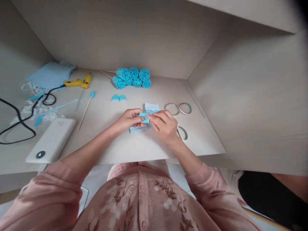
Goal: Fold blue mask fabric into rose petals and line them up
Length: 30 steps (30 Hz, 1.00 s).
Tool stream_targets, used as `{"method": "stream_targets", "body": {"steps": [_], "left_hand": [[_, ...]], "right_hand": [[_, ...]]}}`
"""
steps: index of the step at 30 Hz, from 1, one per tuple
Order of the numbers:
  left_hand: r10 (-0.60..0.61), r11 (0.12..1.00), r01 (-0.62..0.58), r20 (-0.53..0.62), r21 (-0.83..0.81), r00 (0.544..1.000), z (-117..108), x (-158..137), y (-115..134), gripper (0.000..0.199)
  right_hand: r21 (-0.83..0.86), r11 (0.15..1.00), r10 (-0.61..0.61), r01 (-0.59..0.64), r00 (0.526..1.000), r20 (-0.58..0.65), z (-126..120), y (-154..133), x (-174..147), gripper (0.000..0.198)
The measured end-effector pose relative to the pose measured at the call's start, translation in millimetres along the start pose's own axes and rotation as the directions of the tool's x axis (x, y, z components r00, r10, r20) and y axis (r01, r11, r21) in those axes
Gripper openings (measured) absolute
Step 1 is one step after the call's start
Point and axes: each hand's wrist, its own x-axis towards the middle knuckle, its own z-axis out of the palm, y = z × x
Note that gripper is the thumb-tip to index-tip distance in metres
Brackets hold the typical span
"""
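Left grip [131, 119] and right grip [166, 124] pinch blue piece [146, 119] between them

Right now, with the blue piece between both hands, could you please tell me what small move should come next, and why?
I would perhaps curl the blue piece with the right hand while the left hand steadies it: both pinch it, and its near corner looks square, whereas two blue petals beyond have rounded edges.

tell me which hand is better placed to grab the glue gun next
Probably the left hand: the glue gun lies leftward, nearer it than the right hand, though both pinch the blue piece.
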Motion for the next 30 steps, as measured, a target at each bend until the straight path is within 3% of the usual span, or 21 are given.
{"method": "stream_targets", "body": {"steps": [6,14,21,27,30], "left_hand": [[0.005,1.000,-0.005,0.007,-0.013,1.000,-1,0,-1,0.022],[0.027,0.999,-0.027,0.014,-0.031,1.000,-1,0,-1,0.025],[0.017,0.995,-0.022,-0.056,-0.093,0.998,-4,4,-8,0.025],[0.000,1.000,0.000,-0.049,0.005,0.999,-4,2,-3,0.025],[-0.005,0.997,0.007,-0.024,0.072,1.000,-3,1,-1,0.025]], "right_hand": [[0.017,1.000,-0.023,0.023,1.000,-0.015,0,-1,-2,0.020],[0.063,0.998,0.002,-0.007,0.997,0.077,3,1,-1,0.020],[0.076,0.995,-0.079,0.061,0.961,0.265,-5,8,6,0.033],[0.288,0.936,0.124,-0.202,0.956,0.266,-15,19,22,0.036],[0.435,0.834,0.142,-0.339,0.894,0.424,-12,19,27,0.038]]}}
